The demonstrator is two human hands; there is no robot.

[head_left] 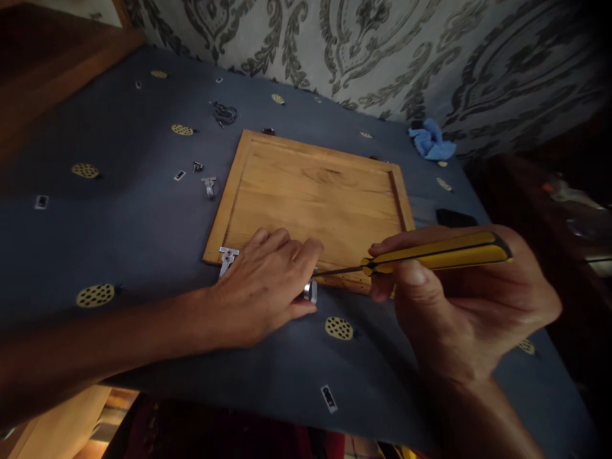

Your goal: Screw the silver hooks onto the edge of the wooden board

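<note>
Yellow screwdriver (440,252) pointing at the metal hinge (312,292)!
The right hand (463,299) has its fingers clamped on the handle; the wooden panel (306,197) lies on the desk (143,223), hinge at its near edge, left hand (265,280) beside it, those fingers gripping or not, I can't quite tell.

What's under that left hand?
The left hand covers part of the wooden board's near edge. A metal hinge shows by the thumb, a second hinge near the wrist. What lies beneath the palm is hidden.
</note>
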